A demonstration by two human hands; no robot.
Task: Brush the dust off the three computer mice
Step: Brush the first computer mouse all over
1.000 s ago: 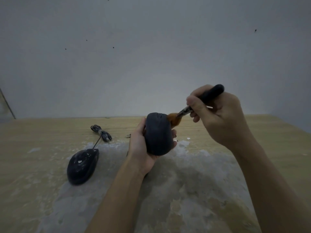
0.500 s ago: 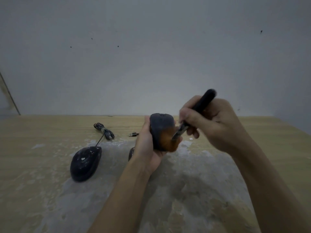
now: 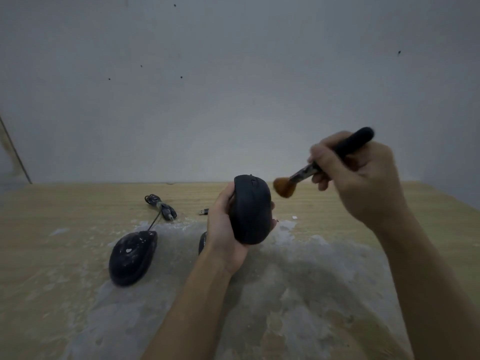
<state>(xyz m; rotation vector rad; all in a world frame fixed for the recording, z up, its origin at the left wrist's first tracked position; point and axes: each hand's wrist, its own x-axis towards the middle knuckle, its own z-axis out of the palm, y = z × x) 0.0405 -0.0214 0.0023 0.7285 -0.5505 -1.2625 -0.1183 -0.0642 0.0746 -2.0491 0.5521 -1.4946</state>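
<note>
Above table: left hand (image 3: 226, 229) grips mouse (image 3: 249, 211); right hand (image 3: 363, 178) grips brush (image 3: 311, 172) just beside.

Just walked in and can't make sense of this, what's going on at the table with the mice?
A person is dusting computer mice. The left hand grips a black mouse above the dusty wooden table, while the right hand holds a brush, its bristles just right of the mouse, not touching. A corded mouse speckled with white dust lies at left. Another dark object peeks from behind the left wrist.

No text, label, brand or number can be read anywhere in this dim view.
</note>
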